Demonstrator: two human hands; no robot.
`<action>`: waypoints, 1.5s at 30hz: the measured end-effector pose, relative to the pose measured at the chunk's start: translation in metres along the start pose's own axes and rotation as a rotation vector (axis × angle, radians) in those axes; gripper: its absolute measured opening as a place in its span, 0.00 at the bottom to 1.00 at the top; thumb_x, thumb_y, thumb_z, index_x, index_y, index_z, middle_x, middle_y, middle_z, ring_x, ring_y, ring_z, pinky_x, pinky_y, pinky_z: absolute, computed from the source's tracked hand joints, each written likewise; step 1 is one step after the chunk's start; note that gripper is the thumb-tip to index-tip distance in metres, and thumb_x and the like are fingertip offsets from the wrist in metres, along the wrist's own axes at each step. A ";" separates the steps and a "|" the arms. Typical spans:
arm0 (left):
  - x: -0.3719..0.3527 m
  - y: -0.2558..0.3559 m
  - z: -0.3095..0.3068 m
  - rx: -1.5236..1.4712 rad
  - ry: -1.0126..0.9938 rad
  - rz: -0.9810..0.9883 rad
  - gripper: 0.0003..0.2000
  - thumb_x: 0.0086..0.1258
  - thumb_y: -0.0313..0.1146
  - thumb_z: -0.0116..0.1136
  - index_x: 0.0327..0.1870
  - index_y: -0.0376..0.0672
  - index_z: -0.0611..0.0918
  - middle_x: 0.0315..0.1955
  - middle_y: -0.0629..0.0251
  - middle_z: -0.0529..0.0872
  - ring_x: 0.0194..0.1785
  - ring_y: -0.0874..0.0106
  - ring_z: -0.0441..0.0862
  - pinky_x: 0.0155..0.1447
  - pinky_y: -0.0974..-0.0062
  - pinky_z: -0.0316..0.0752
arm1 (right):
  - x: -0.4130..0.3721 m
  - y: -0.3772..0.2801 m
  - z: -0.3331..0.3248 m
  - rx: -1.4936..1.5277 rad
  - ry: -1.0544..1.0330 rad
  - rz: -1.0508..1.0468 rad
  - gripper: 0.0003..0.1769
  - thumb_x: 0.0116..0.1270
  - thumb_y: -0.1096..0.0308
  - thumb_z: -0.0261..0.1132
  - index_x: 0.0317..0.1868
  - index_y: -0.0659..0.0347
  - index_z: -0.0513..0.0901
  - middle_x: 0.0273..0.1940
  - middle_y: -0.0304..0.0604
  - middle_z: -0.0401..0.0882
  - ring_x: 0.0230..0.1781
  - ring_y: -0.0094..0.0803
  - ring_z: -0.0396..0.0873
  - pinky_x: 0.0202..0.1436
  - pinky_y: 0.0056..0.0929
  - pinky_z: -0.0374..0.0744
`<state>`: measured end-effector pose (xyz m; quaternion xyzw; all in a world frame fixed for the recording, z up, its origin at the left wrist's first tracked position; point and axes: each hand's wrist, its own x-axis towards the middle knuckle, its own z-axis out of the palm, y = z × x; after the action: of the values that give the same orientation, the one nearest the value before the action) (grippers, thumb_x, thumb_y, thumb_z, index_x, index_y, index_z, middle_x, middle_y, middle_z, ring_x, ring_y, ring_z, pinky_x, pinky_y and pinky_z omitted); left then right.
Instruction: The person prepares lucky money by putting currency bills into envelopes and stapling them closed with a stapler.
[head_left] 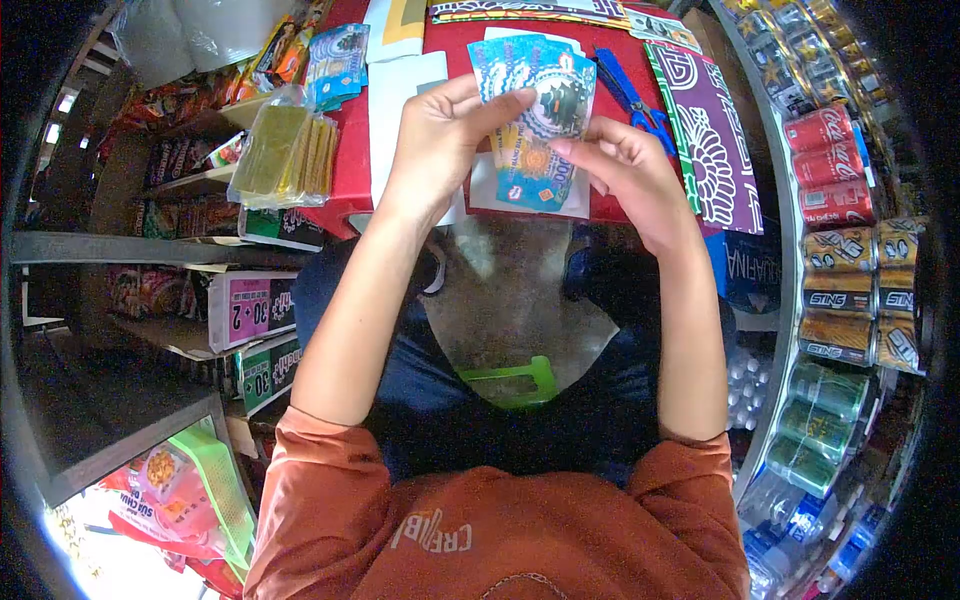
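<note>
Several blue banknote-like papers (pixel 545 110), printed with a ship and numbers, are fanned out above the near edge of a red table (pixel 350 160). My left hand (pixel 440 135) pinches them from the left, its thumb lying across the front. From the other side, my right hand (pixel 635 180) grips their lower right edge between thumb and fingers. White sheets (pixel 395 135) lie under and beside the papers. Just right of them rest blue-handled scissors (pixel 652 120). Another bunch of similar blue papers (pixel 338 60) sits at the table's upper left.
Purple and green patterned paper (pixel 722 140) covers the table's right side. Clear-wrapped yellowish packets (pixel 280 150) stand at the left edge. Shelves of boxes (pixel 245 310) line the left; packs of Coca-Cola cans (pixel 832 165) and other drinks line the right. A green plastic object (pixel 515 380) lies below.
</note>
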<state>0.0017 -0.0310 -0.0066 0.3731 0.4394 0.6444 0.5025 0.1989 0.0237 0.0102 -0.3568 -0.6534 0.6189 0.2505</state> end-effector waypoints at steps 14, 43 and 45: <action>0.010 -0.019 -0.016 0.116 0.105 0.018 0.28 0.72 0.41 0.67 0.67 0.33 0.76 0.52 0.58 0.87 0.55 0.73 0.82 0.60 0.75 0.75 | 0.016 0.030 -0.004 -0.167 0.133 0.019 0.10 0.67 0.62 0.73 0.37 0.61 0.88 0.32 0.30 0.84 0.33 0.14 0.74 0.40 0.18 0.70; -0.023 -0.044 -0.020 1.182 -0.233 0.668 0.20 0.74 0.37 0.58 0.59 0.31 0.80 0.60 0.42 0.81 0.64 0.48 0.78 0.72 0.55 0.69 | 0.032 0.032 0.000 -0.420 0.209 0.161 0.10 0.66 0.65 0.71 0.31 0.64 0.89 0.24 0.32 0.82 0.24 0.16 0.75 0.30 0.21 0.70; -0.024 -0.043 -0.018 1.163 -0.228 0.660 0.21 0.74 0.37 0.57 0.61 0.31 0.79 0.60 0.42 0.81 0.65 0.48 0.78 0.72 0.55 0.69 | 0.032 0.034 -0.002 -0.409 0.201 0.145 0.10 0.66 0.65 0.71 0.32 0.64 0.89 0.25 0.32 0.82 0.24 0.16 0.75 0.30 0.21 0.70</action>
<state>0.0040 -0.0533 -0.0543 0.7629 0.5220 0.3793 0.0400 0.1852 0.0492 -0.0267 -0.5061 -0.7096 0.4513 0.1915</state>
